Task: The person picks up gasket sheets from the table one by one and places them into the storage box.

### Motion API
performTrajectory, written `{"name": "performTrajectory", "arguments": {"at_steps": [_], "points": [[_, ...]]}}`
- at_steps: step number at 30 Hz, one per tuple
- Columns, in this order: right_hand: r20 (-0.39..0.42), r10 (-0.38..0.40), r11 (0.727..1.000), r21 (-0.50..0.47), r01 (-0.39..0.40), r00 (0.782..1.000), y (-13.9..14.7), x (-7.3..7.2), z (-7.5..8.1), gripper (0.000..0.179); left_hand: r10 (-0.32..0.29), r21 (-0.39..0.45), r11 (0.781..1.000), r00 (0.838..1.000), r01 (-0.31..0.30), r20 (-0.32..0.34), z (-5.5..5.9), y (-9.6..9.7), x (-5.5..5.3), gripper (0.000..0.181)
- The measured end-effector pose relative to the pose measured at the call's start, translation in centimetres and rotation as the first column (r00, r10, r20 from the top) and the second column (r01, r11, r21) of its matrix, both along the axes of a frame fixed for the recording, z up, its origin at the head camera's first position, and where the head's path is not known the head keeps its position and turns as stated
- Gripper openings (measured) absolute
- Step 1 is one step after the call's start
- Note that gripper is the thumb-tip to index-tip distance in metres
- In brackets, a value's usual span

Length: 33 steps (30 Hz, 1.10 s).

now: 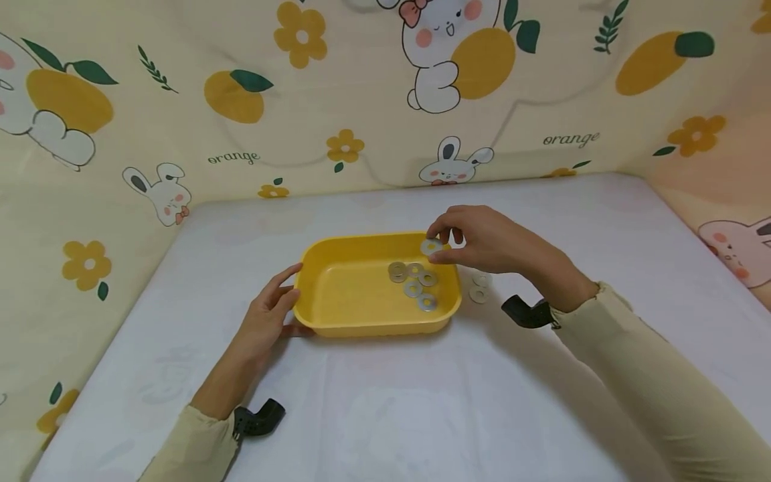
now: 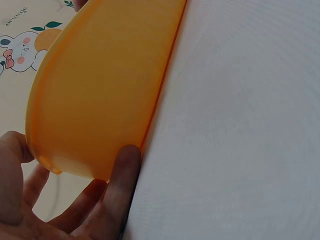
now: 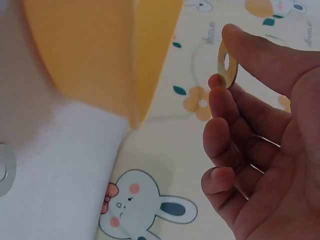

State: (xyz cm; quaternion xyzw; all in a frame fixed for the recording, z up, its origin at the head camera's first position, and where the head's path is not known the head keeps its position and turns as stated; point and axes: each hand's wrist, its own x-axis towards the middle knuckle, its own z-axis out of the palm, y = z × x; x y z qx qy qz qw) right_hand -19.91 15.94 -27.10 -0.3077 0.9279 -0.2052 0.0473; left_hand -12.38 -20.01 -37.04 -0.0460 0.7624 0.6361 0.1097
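A creased beige cloth sleeve (image 1: 656,388) is nearest. Between both hands sits a smooth, round-cornered yellow plastic tray (image 1: 349,294), holding flat silver metal washers (image 1: 407,290); two loose washers (image 1: 472,296) lie below the right hand (image 1: 482,239). That hand's thumb and index finger pinch a shiny ring-shaped metal washer (image 1: 425,249). The left hand (image 1: 266,314) rests spread, relaxed fingers against the tray's near end. The tray's long axis runs hand to hand; the pinched ring tilts.
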Motion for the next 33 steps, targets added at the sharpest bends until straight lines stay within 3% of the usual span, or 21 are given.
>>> {"name": "performTrajectory", "arguments": {"at_steps": [9, 17, 23, 33], "points": [[0.074, 0.009, 0.999, 0.047, -0.012, 0.997, -2.8, -0.5, 0.2, 0.032, 0.005, -0.017, 1.000, 1.000, -0.005, 0.002, 0.1, 0.0, 0.1, 0.048], [0.082, 0.086, 0.993, 0.074, -0.092, 0.993, -4.5, -1.6, -0.1, 0.033, 0.004, -0.014, 1.000, 1.000, -0.004, 0.000, 0.1, 0.0, 0.0, 0.049], [0.108, 0.084, 0.990, 0.108, -0.096, 0.991, -5.7, -2.1, -0.3, 0.034, 0.003, -0.003, 1.000, 1.000, -0.003, 0.004, 0.1, 0.1, 0.0, 0.049], [0.144, 0.103, 0.989, 0.087, -0.116, 0.984, -7.5, -2.5, -0.9, 0.036, 0.006, -0.006, 1.000, 1.000, -0.006, 0.004, 0.2, 0.1, 0.1, 0.049]]}}
